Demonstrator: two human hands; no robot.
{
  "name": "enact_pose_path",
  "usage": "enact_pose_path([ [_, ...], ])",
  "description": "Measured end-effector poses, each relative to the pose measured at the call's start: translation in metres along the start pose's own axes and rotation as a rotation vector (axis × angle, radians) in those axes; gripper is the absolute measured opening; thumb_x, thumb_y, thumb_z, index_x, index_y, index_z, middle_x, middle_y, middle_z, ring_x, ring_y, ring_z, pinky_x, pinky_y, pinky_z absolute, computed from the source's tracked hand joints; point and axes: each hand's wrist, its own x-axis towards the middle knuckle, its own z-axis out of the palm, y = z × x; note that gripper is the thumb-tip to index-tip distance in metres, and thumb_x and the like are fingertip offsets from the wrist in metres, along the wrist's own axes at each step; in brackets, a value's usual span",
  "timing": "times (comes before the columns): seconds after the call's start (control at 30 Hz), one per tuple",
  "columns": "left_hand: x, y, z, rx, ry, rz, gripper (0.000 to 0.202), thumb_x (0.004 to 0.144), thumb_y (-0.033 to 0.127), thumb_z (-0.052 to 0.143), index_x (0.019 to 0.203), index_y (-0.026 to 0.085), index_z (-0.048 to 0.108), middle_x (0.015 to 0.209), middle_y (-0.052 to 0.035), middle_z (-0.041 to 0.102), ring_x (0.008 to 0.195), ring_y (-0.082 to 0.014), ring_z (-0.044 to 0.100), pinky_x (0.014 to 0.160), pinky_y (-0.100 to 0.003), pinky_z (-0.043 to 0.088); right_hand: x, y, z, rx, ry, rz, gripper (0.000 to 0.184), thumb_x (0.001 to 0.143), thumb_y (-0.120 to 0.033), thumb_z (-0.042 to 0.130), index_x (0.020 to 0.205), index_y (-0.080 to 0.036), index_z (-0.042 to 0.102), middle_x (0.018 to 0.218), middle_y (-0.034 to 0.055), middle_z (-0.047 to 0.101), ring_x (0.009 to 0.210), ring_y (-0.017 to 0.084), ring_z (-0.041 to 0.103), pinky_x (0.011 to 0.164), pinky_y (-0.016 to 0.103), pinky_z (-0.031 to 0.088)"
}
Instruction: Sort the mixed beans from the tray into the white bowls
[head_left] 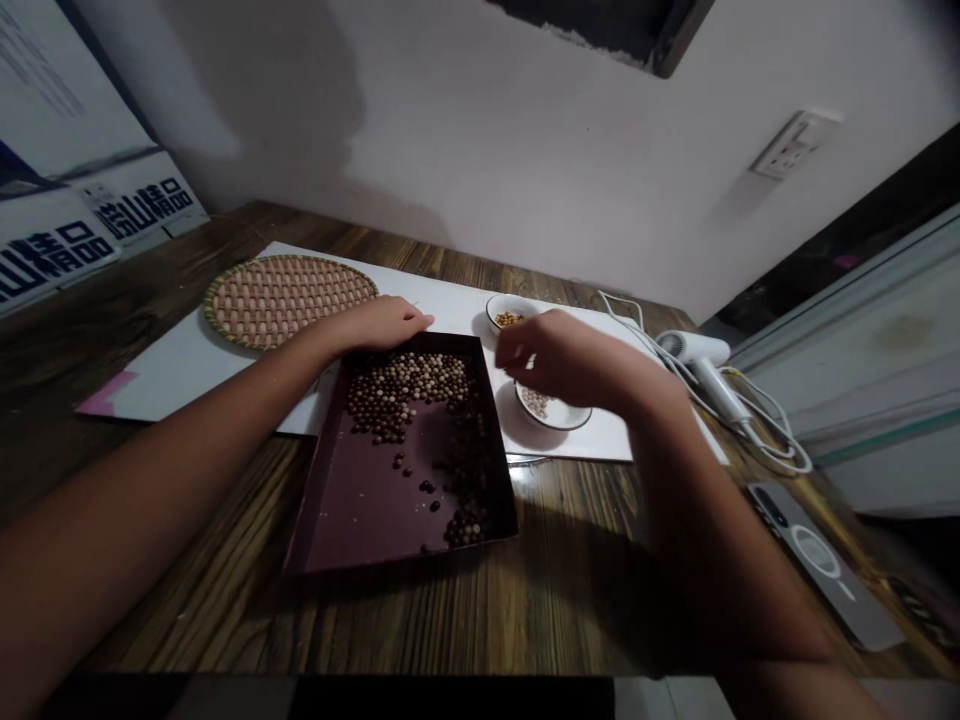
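Note:
A shallow dark-purple box (360,510) lies on the table, slightly tilted in view. Many round beads (382,395), brown, dark and pale, are heaped at its far end and along its right side. My left hand (386,322) grips the box's far rim, with its thumb pointing right and the other fingers partly hidden. To the right of the box, my right hand (551,355) is above two white bowls, its fingers curled together; anything between them is hidden. The nearer bowl (568,417) holds pale beads, and the farther bowl (514,300) holds yellow-brown ones.
A round woven tray (292,298) lies on a white board (172,375) at the left. On the right are a white hair dryer (701,350) with its cord and a phone (825,570). Printed boxes (97,225) stand at the far left, and a wall rises behind the table.

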Motion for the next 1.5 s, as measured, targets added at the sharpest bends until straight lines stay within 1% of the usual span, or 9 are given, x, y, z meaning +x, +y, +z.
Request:
enact_pose_path([
  [0.1,0.000,0.001,-0.001,0.012,-0.002,0.017,0.047,0.090,0.058,0.040,0.064,0.021,0.053,0.074,-0.0078,0.068,0.069,-0.0218,0.057,0.064,-0.033,0.037,-0.007,0.045,-0.010,-0.032,-0.108,0.283,0.020,0.084,-0.016,0.067,0.099,-0.023,0.078,0.091,0.0016,0.076,0.072,0.014,0.064,0.064,0.027,0.044],
  [0.17,0.001,0.001,-0.002,0.021,-0.003,0.018,0.047,0.090,0.058,0.040,0.066,0.021,0.055,0.076,-0.0088,0.070,0.071,-0.0224,0.059,0.066,-0.033,0.038,-0.007,0.067,-0.007,-0.001,-0.218,0.379,0.020,0.082,-0.018,0.069,0.098,-0.023,0.080,0.090,0.0026,0.077,0.073,0.016,0.067,0.065,0.028,0.046],
  [0.33,0.002,-0.001,-0.001,0.035,-0.002,0.025,0.047,0.092,0.058,0.041,0.066,0.021,0.054,0.080,-0.0105,0.072,0.072,-0.0228,0.059,0.065,-0.033,0.037,-0.003,0.077,-0.001,0.072,-0.339,0.450,0.026,0.084,-0.021,0.072,0.109,-0.022,0.079,0.089,0.0053,0.078,0.075,0.018,0.070,0.066,0.029,0.050],
  [0.43,0.002,-0.002,-0.001,0.027,-0.010,0.025,0.047,0.093,0.058,0.041,0.065,0.022,0.053,0.078,-0.0101,0.070,0.071,-0.0227,0.058,0.065,-0.034,0.036,-0.002,0.053,-0.001,-0.003,-0.208,0.339,0.029,0.086,-0.021,0.072,0.114,-0.025,0.079,0.099,0.0056,0.078,0.078,0.019,0.068,0.069,0.031,0.050],
  [0.57,0.001,-0.001,0.000,0.016,-0.012,0.022,0.048,0.094,0.057,0.040,0.067,0.021,0.055,0.074,-0.0086,0.067,0.069,-0.0222,0.055,0.065,-0.034,0.035,0.012,0.004,0.019,0.046,0.021,0.020,0.029,0.091,-0.006,0.057,0.105,-0.019,0.078,0.100,0.0057,0.077,0.084,0.017,0.066,0.079,0.031,0.048],
  [0.67,0.000,0.000,-0.001,0.014,-0.015,0.031,0.049,0.095,0.057,0.039,0.068,0.021,0.057,0.076,-0.0083,0.068,0.070,-0.0220,0.056,0.065,-0.033,0.035,0.030,-0.029,0.047,0.103,0.042,-0.279,0.030,0.090,0.000,0.052,0.101,-0.015,0.075,0.103,0.0067,0.074,0.089,0.015,0.062,0.084,0.029,0.046],
  [0.73,0.000,0.000,-0.001,0.020,-0.012,0.030,0.049,0.095,0.057,0.040,0.069,0.020,0.058,0.077,-0.0084,0.068,0.070,-0.0217,0.056,0.064,-0.032,0.035,0.040,-0.042,0.065,0.130,0.025,-0.367,0.030,0.091,0.001,0.050,0.102,-0.013,0.074,0.106,0.0084,0.072,0.093,0.016,0.062,0.086,0.028,0.045],
  [0.93,-0.002,0.001,-0.001,0.027,-0.010,0.016,0.049,0.096,0.058,0.041,0.070,0.021,0.059,0.073,-0.0092,0.068,0.069,-0.0218,0.054,0.065,-0.032,0.035,0.053,-0.046,0.088,0.166,-0.045,-0.397,0.034,0.092,0.002,0.043,0.104,-0.012,0.072,0.110,0.0097,0.071,0.098,0.017,0.062,0.091,0.030,0.046],
  [1.5,0.000,-0.002,0.001,-0.020,0.014,0.036,0.046,0.094,0.055,0.045,0.066,0.021,0.058,0.066,-0.0076,0.062,0.065,-0.0208,0.050,0.065,-0.034,0.036,0.056,-0.047,0.087,0.180,-0.085,-0.395,0.014,0.093,-0.002,0.059,0.097,-0.013,0.069,0.104,0.0082,0.067,0.094,0.016,0.060,0.090,0.029,0.047],
])
